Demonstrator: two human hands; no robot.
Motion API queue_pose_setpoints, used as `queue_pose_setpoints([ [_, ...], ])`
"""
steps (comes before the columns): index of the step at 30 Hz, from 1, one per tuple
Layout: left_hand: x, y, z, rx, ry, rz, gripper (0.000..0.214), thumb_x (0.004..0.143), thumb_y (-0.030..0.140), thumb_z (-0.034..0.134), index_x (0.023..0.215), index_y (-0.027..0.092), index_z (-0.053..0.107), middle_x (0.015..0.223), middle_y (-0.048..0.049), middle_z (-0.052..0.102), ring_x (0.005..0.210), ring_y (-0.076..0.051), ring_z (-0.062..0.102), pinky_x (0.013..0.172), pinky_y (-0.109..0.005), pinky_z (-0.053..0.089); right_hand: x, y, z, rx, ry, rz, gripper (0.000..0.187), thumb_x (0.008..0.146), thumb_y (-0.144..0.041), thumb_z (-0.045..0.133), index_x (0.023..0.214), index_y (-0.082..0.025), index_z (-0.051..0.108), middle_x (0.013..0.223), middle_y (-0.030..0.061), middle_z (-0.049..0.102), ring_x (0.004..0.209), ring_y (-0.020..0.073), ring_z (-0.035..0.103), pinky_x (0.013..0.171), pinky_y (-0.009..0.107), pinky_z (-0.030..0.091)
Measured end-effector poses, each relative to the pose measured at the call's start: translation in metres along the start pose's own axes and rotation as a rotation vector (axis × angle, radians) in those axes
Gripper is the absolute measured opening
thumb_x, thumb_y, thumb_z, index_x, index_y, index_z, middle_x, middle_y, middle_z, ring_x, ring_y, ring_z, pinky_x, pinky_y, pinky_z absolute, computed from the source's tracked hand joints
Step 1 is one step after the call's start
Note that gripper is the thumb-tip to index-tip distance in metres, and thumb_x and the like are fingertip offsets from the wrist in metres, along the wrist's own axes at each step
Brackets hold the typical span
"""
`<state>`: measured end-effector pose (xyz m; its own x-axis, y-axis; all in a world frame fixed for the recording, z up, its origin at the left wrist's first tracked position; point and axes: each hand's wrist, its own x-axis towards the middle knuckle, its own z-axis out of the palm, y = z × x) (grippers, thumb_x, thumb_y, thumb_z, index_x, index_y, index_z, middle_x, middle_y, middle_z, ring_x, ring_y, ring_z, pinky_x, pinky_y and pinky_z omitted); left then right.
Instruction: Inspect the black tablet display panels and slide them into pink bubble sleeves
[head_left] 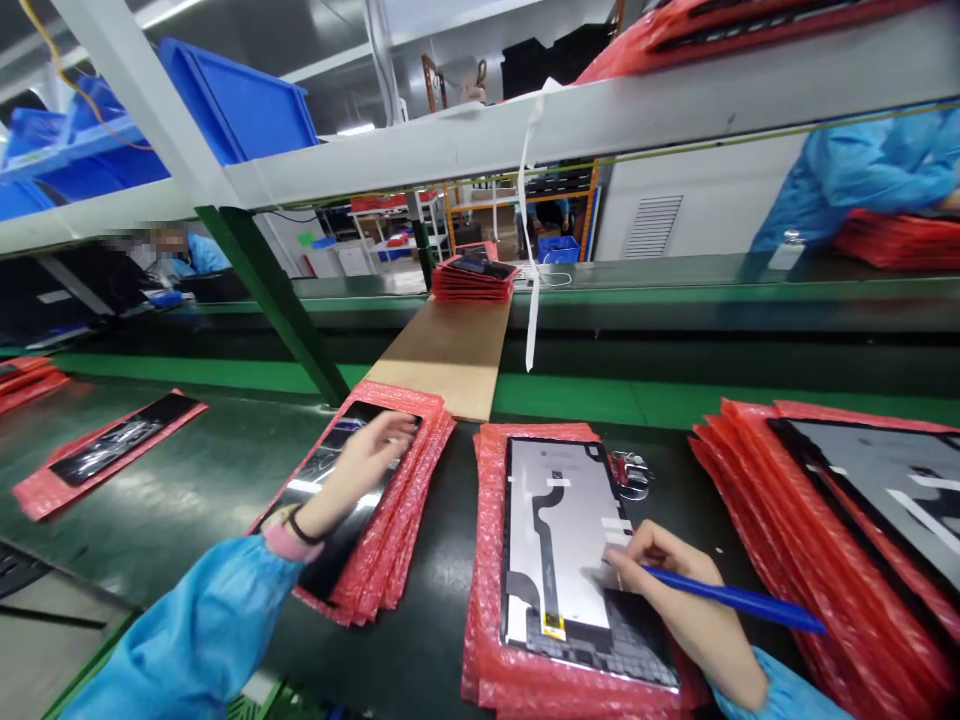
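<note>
My left hand point(382, 437) is over the far end of a glossy black screen panel point(341, 520), fingers stretched out and slightly blurred. Whether it touches the glass I cannot tell. That panel lies on a stack of red bubble-wrap bags point(405, 500). In my right hand point(675, 580) is a blue pen point(739, 598), gripped between thumb and fingers near its tip. The hand is at the right edge of a screen panel with its grey back point(574, 500) facing up, showing a ribbon cable point(549, 570) and white tape pieces. Red bubble-wrap bags point(491, 560) lie beneath this panel.
At the right stands a tall stack of red bags point(757, 480) topped by a grey-backed panel point(885, 465). Another black panel point(124, 437) lies at the left. A wooden board point(450, 345) bridges to the far bench. A white strip point(532, 250) hangs from the shelf beam point(420, 140). Co-workers sit beyond.
</note>
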<state>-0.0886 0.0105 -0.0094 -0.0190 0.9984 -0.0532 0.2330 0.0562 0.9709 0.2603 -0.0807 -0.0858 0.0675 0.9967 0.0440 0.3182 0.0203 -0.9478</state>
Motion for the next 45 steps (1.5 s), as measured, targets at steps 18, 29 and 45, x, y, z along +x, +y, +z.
queue_pose_setpoints([
  [18,-0.023,-0.001,0.112,-0.549,-0.272,-0.529,0.019,0.060,0.005,0.063,0.077,0.014,0.061,0.075,-0.0041,0.066,0.069,-0.013,0.063,0.081,-0.029,0.046,0.003,-0.003,0.007,-0.005,-0.005,0.035,0.037,0.067,-0.036,0.059,0.047,-0.022,0.031,0.047,-0.0047,0.034,0.050,0.0113,0.032,0.050,0.026,0.026],
  [29,-0.017,0.011,0.153,-0.470,-0.419,-0.482,0.022,0.051,0.003,0.065,0.071,0.013,0.062,0.064,-0.0038,0.065,0.059,-0.016,0.060,0.060,-0.027,0.045,0.007,0.000,0.005,0.393,-0.094,0.182,0.045,0.075,-0.056,0.063,0.059,-0.021,0.039,0.047,-0.0093,0.032,0.040,0.0055,0.023,0.043,0.021,0.031],
  [45,-0.046,0.030,0.151,-0.440,-0.337,-0.119,0.057,0.063,0.004,0.062,0.116,0.021,0.054,0.110,-0.0042,0.067,0.098,-0.022,0.062,0.079,-0.029,0.047,0.020,-0.025,-0.049,0.493,0.411,-0.162,0.030,0.084,-0.048,0.058,0.097,-0.022,0.066,0.081,0.0059,0.065,0.067,0.0157,0.057,0.048,0.025,0.041],
])
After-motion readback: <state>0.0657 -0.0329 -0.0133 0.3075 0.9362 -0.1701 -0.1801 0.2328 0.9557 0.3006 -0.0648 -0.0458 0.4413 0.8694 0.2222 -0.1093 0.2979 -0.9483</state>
